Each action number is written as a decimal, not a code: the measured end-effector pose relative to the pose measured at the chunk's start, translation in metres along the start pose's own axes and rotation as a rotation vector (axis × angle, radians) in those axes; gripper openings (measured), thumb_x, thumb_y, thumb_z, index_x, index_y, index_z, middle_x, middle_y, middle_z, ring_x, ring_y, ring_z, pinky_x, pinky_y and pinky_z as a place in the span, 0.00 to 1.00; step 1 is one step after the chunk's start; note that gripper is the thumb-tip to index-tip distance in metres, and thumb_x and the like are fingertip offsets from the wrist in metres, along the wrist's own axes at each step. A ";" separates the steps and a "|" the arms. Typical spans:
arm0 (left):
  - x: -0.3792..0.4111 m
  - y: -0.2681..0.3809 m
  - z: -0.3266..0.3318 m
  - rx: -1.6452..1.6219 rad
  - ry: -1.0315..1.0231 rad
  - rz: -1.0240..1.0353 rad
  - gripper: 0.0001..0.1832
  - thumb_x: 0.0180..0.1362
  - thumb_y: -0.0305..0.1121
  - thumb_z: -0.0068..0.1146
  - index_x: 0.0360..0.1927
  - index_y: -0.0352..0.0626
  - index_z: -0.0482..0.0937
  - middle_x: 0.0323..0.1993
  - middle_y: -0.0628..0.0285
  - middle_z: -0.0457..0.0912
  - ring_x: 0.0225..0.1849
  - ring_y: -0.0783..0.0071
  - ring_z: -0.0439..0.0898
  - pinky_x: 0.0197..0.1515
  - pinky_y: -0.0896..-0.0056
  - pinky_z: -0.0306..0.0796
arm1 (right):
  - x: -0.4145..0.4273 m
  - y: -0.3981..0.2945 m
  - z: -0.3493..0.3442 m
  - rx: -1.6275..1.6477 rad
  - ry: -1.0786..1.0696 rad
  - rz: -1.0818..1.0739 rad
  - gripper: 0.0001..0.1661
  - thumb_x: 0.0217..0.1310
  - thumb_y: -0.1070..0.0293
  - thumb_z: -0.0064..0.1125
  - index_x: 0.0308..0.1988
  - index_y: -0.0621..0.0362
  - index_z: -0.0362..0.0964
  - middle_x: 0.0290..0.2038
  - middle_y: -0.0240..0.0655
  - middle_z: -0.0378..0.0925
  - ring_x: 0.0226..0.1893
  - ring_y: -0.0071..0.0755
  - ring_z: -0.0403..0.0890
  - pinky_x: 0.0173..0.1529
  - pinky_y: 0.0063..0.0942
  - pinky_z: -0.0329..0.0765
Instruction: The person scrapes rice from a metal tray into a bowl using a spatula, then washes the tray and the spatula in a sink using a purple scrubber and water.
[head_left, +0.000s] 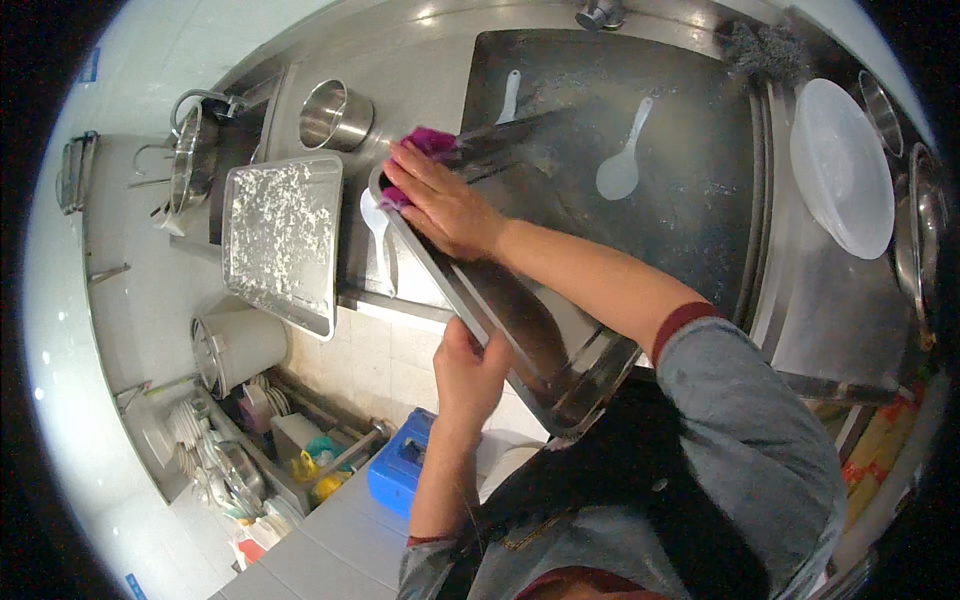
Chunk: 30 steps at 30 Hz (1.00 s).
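A rectangular metal tray (525, 300) is tilted in front of me over the edge of the dark flat worktop. My left hand (472, 371) grips its near long rim, thumb on top. At the tray's far left corner my right hand (446, 199) lies with fingers stretched, pressing a purple cloth (431, 142) against the inside; part of the cloth is hidden under the palm. Beside that corner, a white plastic rice paddle (380, 240) lies on the metal counter. Another metal tray (337, 247), its bottom strewn with white bits, rests to the left.
Two white paddles (619, 174) (511, 96) lie on the dark wet worktop (690, 172). A steel pot (336, 116) stands at the back left, near a faucet (202, 96). At right are a white plastic bowl (844, 169) and metal bowls. Below left are a lidded bin (240, 349) and a blue case (401, 465).
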<state>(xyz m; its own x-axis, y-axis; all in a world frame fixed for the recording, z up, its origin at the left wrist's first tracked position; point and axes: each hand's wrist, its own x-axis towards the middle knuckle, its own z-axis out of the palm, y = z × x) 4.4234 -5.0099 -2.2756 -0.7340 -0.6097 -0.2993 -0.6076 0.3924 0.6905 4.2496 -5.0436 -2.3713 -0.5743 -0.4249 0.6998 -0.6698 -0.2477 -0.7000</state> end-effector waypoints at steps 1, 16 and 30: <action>-0.005 0.007 0.000 0.005 0.003 -0.019 0.12 0.52 0.33 0.55 0.33 0.32 0.73 0.23 0.54 0.80 0.25 0.71 0.79 0.30 0.70 0.72 | 0.009 0.013 0.001 -0.119 -0.017 -0.062 0.28 0.64 0.70 0.47 0.62 0.61 0.56 0.65 0.48 0.54 0.65 0.49 0.58 0.66 0.37 0.59; -0.010 -0.046 0.009 0.153 0.134 0.353 0.13 0.68 0.36 0.36 0.36 0.37 0.67 0.24 0.59 0.69 0.27 0.73 0.67 0.28 0.68 0.63 | -0.108 0.203 -0.090 -0.614 -0.378 0.844 0.17 0.58 0.74 0.47 0.48 0.63 0.64 0.51 0.56 0.66 0.51 0.59 0.71 0.52 0.48 0.71; 0.031 0.008 -0.038 0.956 -0.172 1.014 0.26 0.26 0.42 0.75 0.34 0.50 0.81 0.54 0.51 0.67 0.53 0.55 0.70 0.62 0.35 0.53 | -0.175 -0.015 -0.247 -0.165 -0.527 1.022 0.18 0.50 0.71 0.49 0.44 0.62 0.72 0.40 0.46 0.77 0.39 0.42 0.78 0.44 0.36 0.73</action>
<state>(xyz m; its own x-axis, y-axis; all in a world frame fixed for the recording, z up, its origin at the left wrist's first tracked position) 4.4069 -5.0516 -2.2543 -0.9571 0.2809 -0.0716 0.2839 0.9581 -0.0365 4.2433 -4.7502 -2.4480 -0.6418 -0.6805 -0.3537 -0.0827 0.5199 -0.8502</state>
